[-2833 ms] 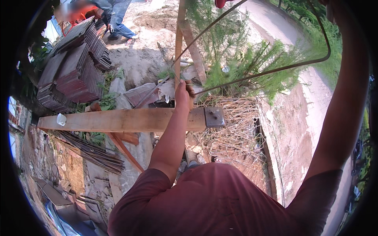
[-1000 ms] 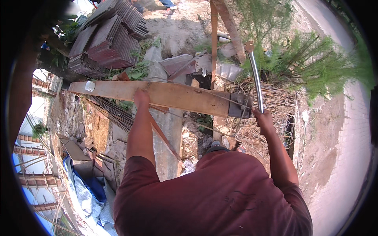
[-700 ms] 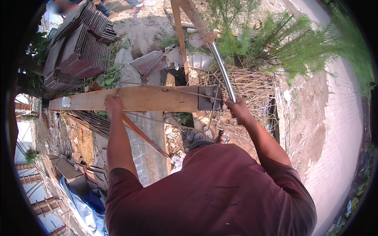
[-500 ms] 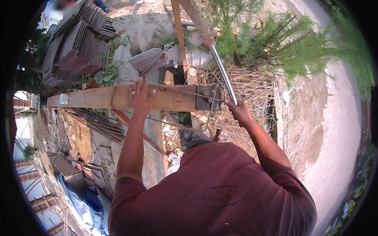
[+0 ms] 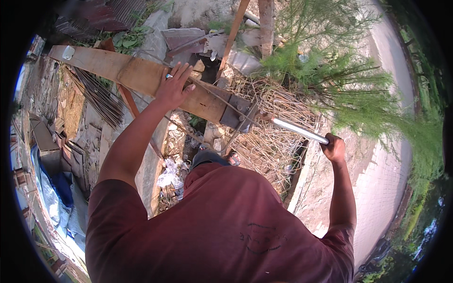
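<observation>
A wooden beam (image 5: pixel 99 65) slants across in front of me, with a dark metal plate (image 5: pixel 230 114) bearing pins at its right end. Along the beam lies a thin steel rod (image 5: pixel 214 93), whose bent part hangs past the near edge. My left hand (image 5: pixel 173 90) rests flat over the beam and the rod, fingers stretched out, a ring on one finger. My right hand (image 5: pixel 334 148) is wrapped round the end of a silver metal bar (image 5: pixel 299 131). The bar's rusty far end meets the rod beside the plate; the exact contact is too small to tell.
Below the plate lies a heap of bent steel rods (image 5: pixel 266 162). Feathery green branches (image 5: pixel 330 75) reach in from the right. Straight rods (image 5: pixel 96 96) lie bundled at the left, near blue and white sheeting (image 5: pixel 59 198). Upright wooden posts (image 5: pixel 266 28) stand beyond the beam.
My right hand has swung the metal bar outward to the right, from pointing away to lying sideways. The beam now appears tilted in view. My left hand stays on it.
</observation>
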A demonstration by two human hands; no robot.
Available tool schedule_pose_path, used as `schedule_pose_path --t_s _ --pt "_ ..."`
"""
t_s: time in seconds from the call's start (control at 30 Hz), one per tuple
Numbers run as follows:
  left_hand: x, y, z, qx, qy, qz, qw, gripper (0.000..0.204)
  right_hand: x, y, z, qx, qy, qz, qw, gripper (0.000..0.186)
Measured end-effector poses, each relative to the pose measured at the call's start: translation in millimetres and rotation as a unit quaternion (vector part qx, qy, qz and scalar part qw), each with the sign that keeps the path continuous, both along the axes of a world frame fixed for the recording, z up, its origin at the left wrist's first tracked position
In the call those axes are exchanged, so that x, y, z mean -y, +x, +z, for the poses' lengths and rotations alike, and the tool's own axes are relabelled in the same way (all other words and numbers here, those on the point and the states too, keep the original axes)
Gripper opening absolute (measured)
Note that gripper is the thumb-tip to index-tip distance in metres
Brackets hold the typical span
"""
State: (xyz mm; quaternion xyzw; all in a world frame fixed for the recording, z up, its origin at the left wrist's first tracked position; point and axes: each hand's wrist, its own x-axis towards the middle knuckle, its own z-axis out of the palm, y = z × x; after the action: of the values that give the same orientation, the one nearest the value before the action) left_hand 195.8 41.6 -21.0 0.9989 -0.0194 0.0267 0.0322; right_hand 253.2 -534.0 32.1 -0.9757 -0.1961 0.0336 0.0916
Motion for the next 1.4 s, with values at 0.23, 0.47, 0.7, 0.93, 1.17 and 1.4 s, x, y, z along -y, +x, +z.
schedule_pose_path --t_s 0.23,0.47,0.7,0.93,1.17,1.4 --pt "1.3 -2.0 3.0 0.040 -0.025 -0.009 0.999 0.059 -17.3 100.9 1.4 0.065 -0.036 0.167 0.983 0.019" --pt "1.9 -2.4 -1.5 0.043 -0.017 -0.003 0.999 0.059 -83.0 187.7 6.4 0.158 -0.098 0.330 0.925 0.015" --pt "3.1 -4.6 -2.8 0.043 -0.038 0.008 0.998 0.057 -153.3 229.9 9.3 0.035 -0.145 0.397 0.906 0.013" --pt "3.3 -3.0 -3.6 0.023 -0.052 0.018 0.998 0.062 -101.9 213.1 5.1 0.140 0.030 0.417 0.897 0.026" --pt "4.5 -9.9 -1.6 0.004 -0.070 0.021 0.997 0.062 -142.4 14.0 -25.2 -0.248 0.365 0.046 0.896 0.021" --pt "1.0 -6.5 10.8 -0.006 -0.056 0.007 0.998 0.065 -193.0 -66.1 -73.9 -0.344 0.480 -0.112 0.799 0.026"
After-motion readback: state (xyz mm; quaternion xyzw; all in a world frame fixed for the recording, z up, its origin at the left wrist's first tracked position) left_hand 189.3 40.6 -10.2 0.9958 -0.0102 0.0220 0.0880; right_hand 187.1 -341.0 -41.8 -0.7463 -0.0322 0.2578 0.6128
